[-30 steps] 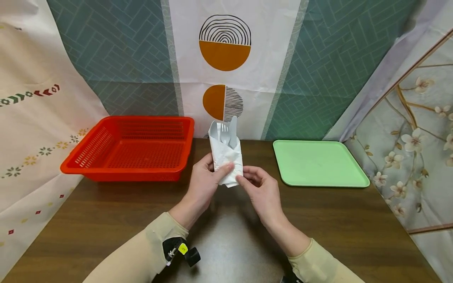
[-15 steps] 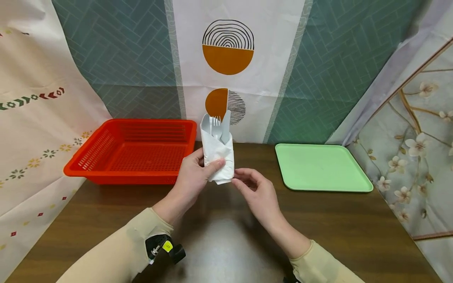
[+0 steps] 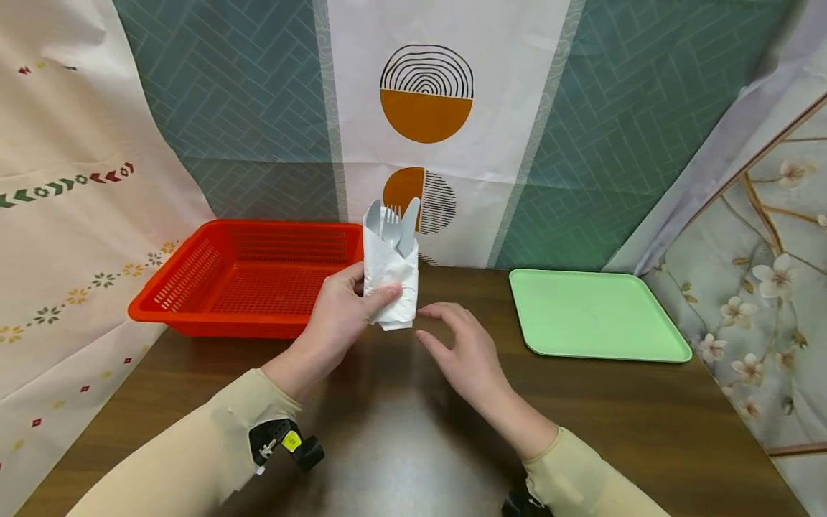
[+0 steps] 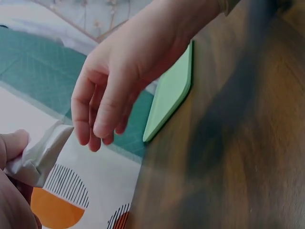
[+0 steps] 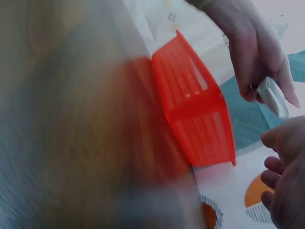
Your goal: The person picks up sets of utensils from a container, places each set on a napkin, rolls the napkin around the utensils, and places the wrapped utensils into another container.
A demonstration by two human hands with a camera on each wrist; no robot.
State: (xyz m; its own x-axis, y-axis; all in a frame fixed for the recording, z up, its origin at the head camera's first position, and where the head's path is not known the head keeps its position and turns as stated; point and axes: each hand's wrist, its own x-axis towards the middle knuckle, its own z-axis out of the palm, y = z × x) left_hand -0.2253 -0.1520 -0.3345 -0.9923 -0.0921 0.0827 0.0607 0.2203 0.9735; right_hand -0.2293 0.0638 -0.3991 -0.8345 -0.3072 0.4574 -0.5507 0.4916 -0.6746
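Observation:
A folded white napkin [image 3: 391, 276] wraps a set of pale grey cutlery, held above the table in the head view. From its top stick out a spoon [image 3: 372, 217], a fork [image 3: 391, 228] and a knife [image 3: 409, 228]. My left hand [image 3: 339, 305] grips the napkin's lower left side, thumb across the front and fingers behind it. Just right of the bundle is my right hand [image 3: 461, 348], apart from it, thumb and fingers loosely bent around nothing. The left wrist view shows the right hand [image 4: 112, 90] beside the napkin's end [image 4: 40, 157].
A red plastic basket [image 3: 220, 316] stands at the back left of the wooden table [image 3: 400, 438]. At the back right lies a light green tray [image 3: 597, 316]. Patterned cloth [image 3: 426, 158] hangs behind the table and along both sides.
My right hand has let go of the napkin's lower right corner and stands a little apart. My left hand has carried the wrapped cutlery slightly left and up.

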